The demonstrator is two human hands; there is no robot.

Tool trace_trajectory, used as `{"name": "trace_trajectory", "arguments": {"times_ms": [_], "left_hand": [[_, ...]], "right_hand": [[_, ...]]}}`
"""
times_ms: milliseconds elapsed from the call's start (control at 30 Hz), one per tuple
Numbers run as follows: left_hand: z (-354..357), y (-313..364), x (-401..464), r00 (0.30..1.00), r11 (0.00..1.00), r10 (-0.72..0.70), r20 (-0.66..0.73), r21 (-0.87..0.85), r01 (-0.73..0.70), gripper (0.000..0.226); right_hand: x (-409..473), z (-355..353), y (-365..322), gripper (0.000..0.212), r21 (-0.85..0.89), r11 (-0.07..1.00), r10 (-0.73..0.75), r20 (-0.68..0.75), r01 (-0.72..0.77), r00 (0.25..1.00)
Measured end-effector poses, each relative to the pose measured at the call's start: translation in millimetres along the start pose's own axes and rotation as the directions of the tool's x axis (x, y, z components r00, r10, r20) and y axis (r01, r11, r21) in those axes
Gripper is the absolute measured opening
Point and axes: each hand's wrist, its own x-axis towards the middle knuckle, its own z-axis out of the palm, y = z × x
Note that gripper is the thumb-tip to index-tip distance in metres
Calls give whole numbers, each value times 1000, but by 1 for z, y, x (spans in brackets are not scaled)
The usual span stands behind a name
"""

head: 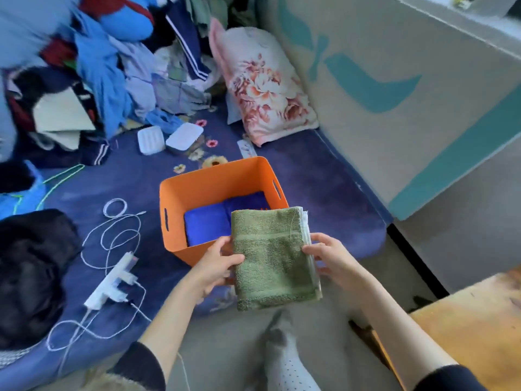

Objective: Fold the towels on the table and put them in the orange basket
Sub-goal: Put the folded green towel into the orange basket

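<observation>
both hands carry a folded green towel (275,256) flat between them, the left hand (215,266) pinching its left edge with thumb on top, the right hand (328,259) gripping the right edge where the stacked layers show. its long axis runs away from the person, the far end already overhanging the near right corner of the orange basket (217,176), which sits ahead and slightly left on the purple bedding (324,176). a folded blue towel (208,224) lies inside, so the left hand is nearer the opening.

Single head-worn wide-angle view, looking forward and steeply down. Close on both hands; orange basket (222,190) mid-frame on the bed (324,176), wall at right. No second view.
</observation>
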Motion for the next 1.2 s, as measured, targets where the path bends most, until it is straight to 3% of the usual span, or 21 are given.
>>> {"name": "trace_trajectory", "arguments": {"times_ms": [333, 633, 833, 1000, 1200], "left_hand": [[-81, 55, 118, 964, 995, -87, -251, -59, 75, 52], [-117, 10, 220, 880, 958, -287, -378, -103, 268, 49], [-131, -34, 263, 829, 920, -268, -492, 125, 371, 45], [-145, -42, 290, 793, 811, -164, -586, 377, 447, 42], [-149, -41, 300, 774, 707, -119, -622, 494, 505, 37]], "right_hand": [[176, 66, -85, 16, -116, 993, 44, 163, -26, 986], [301, 125, -55, 16, -256, 948, 244, 206, -189, 948], [349, 161, -13, 18, -331, 900, 359, 194, -284, 913], [377, 191, 0, 20, -352, 888, 368, 158, -296, 916], [392, 214, 5, 20, -373, 873, 382, 122, -315, 916]]}}
